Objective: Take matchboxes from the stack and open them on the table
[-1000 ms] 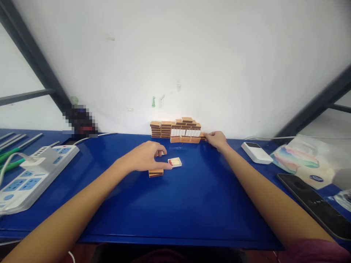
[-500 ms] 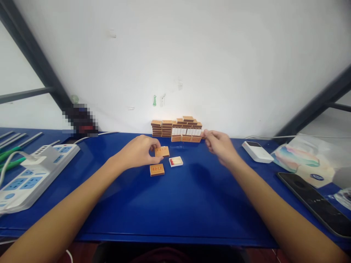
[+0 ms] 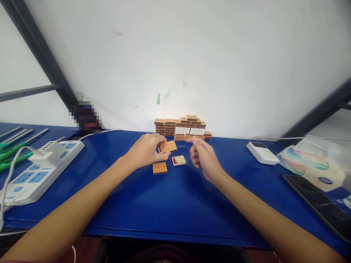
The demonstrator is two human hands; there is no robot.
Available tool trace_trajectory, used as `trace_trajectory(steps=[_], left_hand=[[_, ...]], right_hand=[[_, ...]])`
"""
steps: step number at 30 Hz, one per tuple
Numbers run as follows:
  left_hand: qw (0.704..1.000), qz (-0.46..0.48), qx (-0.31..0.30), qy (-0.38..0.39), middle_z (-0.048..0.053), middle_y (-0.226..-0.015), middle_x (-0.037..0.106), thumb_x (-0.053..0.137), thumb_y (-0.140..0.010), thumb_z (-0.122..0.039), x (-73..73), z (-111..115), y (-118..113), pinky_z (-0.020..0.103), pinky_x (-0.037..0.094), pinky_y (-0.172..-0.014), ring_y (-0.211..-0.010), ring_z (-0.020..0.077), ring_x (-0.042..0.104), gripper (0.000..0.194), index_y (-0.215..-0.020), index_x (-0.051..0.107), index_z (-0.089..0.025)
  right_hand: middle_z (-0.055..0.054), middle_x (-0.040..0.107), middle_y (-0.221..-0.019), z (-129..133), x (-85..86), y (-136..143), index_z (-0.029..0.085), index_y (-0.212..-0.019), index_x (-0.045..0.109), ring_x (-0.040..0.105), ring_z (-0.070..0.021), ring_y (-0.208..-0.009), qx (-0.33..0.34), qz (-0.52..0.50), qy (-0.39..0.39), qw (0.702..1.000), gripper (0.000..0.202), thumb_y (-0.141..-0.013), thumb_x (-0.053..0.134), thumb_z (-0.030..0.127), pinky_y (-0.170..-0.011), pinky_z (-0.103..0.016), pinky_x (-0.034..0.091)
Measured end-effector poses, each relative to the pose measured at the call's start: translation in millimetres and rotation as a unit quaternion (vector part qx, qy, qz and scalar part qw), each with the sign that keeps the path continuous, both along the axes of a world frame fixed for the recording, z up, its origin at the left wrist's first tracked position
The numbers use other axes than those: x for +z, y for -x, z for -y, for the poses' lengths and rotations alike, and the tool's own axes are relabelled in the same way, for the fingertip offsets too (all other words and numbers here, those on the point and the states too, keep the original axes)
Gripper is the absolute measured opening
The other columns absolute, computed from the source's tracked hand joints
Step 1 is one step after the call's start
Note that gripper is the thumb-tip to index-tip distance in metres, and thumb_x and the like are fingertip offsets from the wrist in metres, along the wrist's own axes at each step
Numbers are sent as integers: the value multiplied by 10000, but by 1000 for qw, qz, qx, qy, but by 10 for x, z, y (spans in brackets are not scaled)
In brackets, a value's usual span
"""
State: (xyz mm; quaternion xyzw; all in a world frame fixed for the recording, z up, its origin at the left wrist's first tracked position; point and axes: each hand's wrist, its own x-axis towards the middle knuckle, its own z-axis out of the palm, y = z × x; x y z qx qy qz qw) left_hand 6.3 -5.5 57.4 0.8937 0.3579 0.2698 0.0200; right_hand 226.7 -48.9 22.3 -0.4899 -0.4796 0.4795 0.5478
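Blue tabletop (image 3: 175, 204): it carries everything I am working over; both my forearms reach across it toward the wall.
Power strip (image 3: 41, 168): white with blue sockets, well apart on my left, a white cable trailing off it.
Dark phone (image 3: 320, 204): flat on my far right, with a white device (image 3: 261, 152) and a clear plastic bag (image 3: 315, 160) beyond it.
Matchbox stack (image 3: 182, 128): orange boxes piled against the wall, some turned so their white drawers face me, just behind my hands.
Left hand (image 3: 146, 150): raised a little off the table, thumb and fingers pinching a matchbox sleeve (image 3: 168, 146) by its near end; the sleeve tilts, label up.
Right hand (image 3: 203, 157): hovering just right of the sleeve, fingers curled loosely together. It is blurred, and I cannot tell whether anything small sits between the fingertips.
Closed matchbox (image 3: 160, 168): lying flat, label up, just below my left hand and touched by neither hand.
Open drawer (image 3: 178, 160): a white tray of red-tipped matches, flat on the table between my hands, under the raised sleeve.
Doing it well: I judge the sleeve wants a light pinch on its narrow sides so the mouth stays square, held level, while the drawer goes in straight and flat so no matches spill.
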Motion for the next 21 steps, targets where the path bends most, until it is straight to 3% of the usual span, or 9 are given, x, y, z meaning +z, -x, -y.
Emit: trace_trajectory(steps=[2, 4, 9, 14, 19, 21], left_hand=[[1000, -7, 4, 6, 38, -825, 720, 742, -791, -318, -6, 14, -10, 288, 469, -657, -717, 175, 634, 217, -945, 733, -166], [1000, -11, 5, 12, 44, -829, 719, 749, -796, -334, -10, 31, -24, 286, 468, -647, -713, 177, 636, 240, -962, 740, -160], [1000, 13, -24, 8, 40, -873, 752, 753, -845, -357, -41, 20, -29, 281, 492, -689, -738, 177, 666, 267, -1047, 752, -182], [997, 66, -29, -9, 30, -895, 782, 779, -851, -387, -116, -40, -16, 273, 507, -703, -747, 176, 706, 233, -997, 767, -206], [994, 106, -18, -17, 40, -941, 801, 815, -813, -495, -182, -52, -37, 274, 530, -707, -758, 186, 732, 389, -1065, 762, -203], [992, 125, -17, -23, 36, -957, 803, 826, -799, -508, -190, -41, -52, 271, 537, -725, -775, 186, 739, 414, -1067, 754, -201]], right_hand=[[64, 502, -601, 30, -36, 34, 221, -1131, 642, 450, -98, -415, 94, 9, 31, 995, 522, -912, 591, 693, -309, -184, 297], [61, 511, -594, 47, -77, 73, 213, -1160, 632, 460, -108, -413, 142, 14, 52, 988, 535, -928, 567, 690, -308, -193, 310], [79, 466, -590, 7, -52, 27, 215, -1065, 640, 416, -86, -419, 23, -56, 39, 997, 460, -885, 662, 638, -332, -184, 309], [61, 489, -581, 36, 43, -15, 212, -1127, 662, 423, -98, -410, 155, -43, 80, 984, 509, -924, 590, 673, -316, -190, 252], [66, 483, -606, 5, 15, -63, 212, -1091, 659, 420, -87, -438, 53, -75, 55, 994, 407, -919, 649, 581, -345, -180, 302], [66, 489, -608, 17, 23, -76, 228, -1141, 653, 415, -89, -431, 105, -79, 72, 989, 424, -933, 623, 596, -331, -176, 260]])
